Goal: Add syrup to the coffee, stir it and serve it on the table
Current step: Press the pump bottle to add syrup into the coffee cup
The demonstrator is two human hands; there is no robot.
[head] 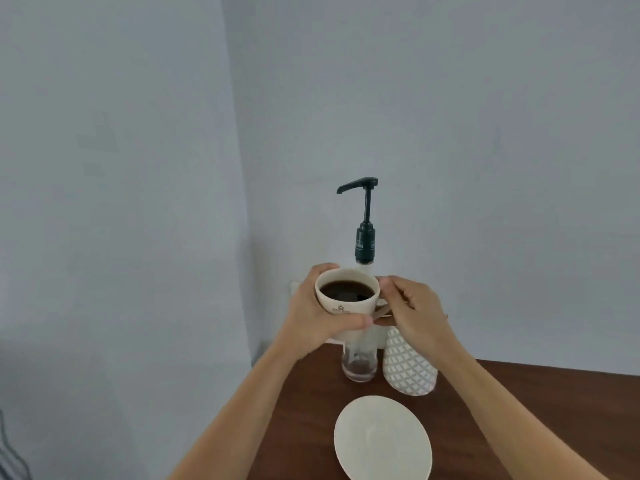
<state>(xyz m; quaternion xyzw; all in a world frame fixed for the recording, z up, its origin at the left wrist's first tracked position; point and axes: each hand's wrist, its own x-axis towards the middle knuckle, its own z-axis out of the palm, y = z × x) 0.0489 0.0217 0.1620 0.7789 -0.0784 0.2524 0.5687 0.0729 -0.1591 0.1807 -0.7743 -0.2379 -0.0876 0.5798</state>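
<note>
- Head view: cream saucer (382, 439) nearest, bare, on dark wood table (536, 417).
- Behind it: clear syrup bottle (359, 367) w/ dark pump (363, 216); patterned white vase (408, 368) just beside, to the right.
- Cream mug (341, 303) w/ black coffee (347, 291), raised in front of bottle, below pump spout.
- Left hand (318, 313) wrapped round mug body, fingers clasping it.
- Right hand (414, 313) at mug handle side, fingers curled, pinching a thin wooden stick (381, 311).

Soft, even, cool light; faint shadows; slightly blurred throughout; wide-angle bending at the edges; no glare.
</note>
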